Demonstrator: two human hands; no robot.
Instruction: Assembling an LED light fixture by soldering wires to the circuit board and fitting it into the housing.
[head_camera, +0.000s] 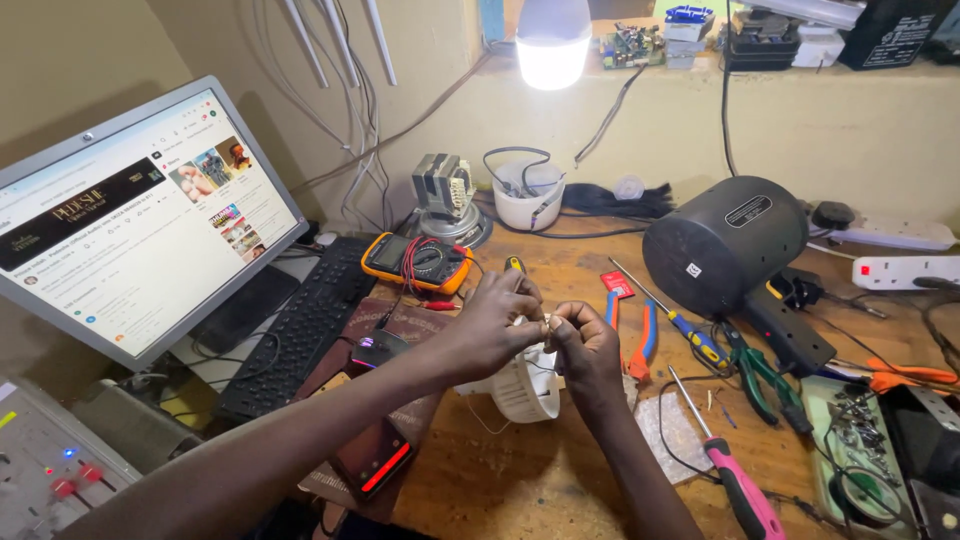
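Head view, both hands' fingers pinching thin wires over white bulb housing (527, 388), white cup (527, 197) holding cables

I see a wooden workbench (520, 470) against a plain beige wall (700, 120); a lit white bulb (552, 45) hangs under a cluttered ledge (800, 62) above

head cam | looks down, forward | near workbench (500, 480) | single view
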